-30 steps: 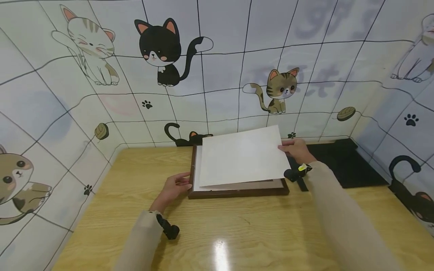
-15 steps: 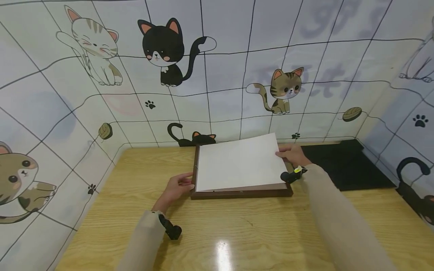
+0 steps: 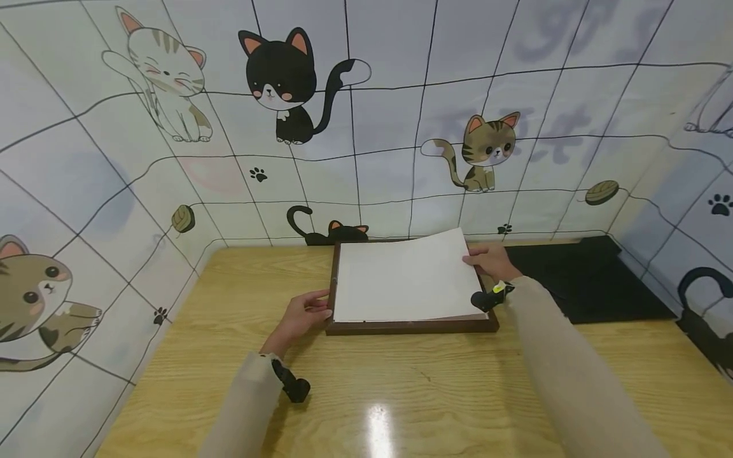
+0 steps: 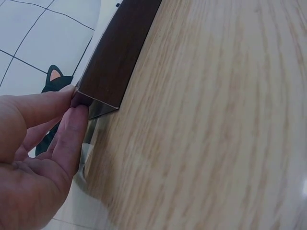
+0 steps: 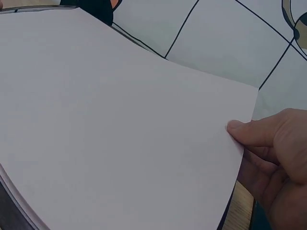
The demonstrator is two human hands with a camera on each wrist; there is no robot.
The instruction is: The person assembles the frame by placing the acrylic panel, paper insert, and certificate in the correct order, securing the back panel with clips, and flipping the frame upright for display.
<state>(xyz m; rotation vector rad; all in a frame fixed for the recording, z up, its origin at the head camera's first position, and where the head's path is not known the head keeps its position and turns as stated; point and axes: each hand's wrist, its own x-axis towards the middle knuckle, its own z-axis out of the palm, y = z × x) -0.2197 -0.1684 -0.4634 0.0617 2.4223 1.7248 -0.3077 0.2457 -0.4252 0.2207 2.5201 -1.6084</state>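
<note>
A white sheet of paper [image 3: 401, 280] lies over a dark brown frame [image 3: 412, 327], its left part down inside the frame and its right side raised. My right hand [image 3: 491, 262] pinches the sheet's right edge, thumb on top. In the right wrist view that hand [image 5: 280, 158] holds the paper [image 5: 129, 115], which bends upward toward its far corner. My left hand [image 3: 299, 318] is at the frame's left side. The left wrist view shows the left hand [image 4: 48, 139] with thumb and fingers pinching the corner of the frame [image 4: 115, 52]. Whatever lies beneath the paper is mostly hidden.
The wooden table [image 3: 424, 388] carries the frame near its back edge. Black flat panels [image 3: 584, 280] lie to the right, behind the right forearm. A wall covering with cartoon cats [image 3: 389, 127] rises directly behind the table and along both sides.
The right hand has lowered the paper into the frame, bringing its left and front edges down inside the border. The left hand keeps its place at the frame's left side.
</note>
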